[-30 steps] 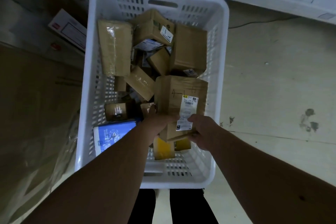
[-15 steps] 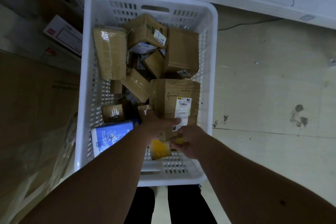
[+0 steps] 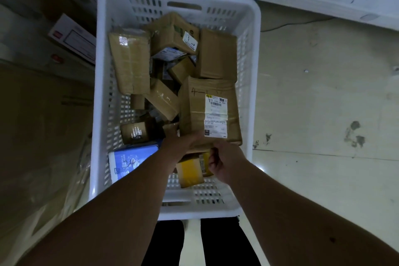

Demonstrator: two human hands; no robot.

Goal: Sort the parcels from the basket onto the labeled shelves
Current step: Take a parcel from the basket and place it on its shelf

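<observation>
Now, both hands (image 3: 183, 142) on parcel (image 3: 210, 112), basket (image 3: 101, 97)

Two hands reach into a white basket (image 3: 101, 97) of parcels.
Left hand (image 3: 183, 143) and right hand (image 3: 226, 161) grip a labelled cardboard box (image 3: 194, 110) at the basket's near right.

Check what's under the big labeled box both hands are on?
A yellow parcel pokes out beneath the labeled box, beside the right hand. Anything deeper is covered by the box and left hand.
</observation>
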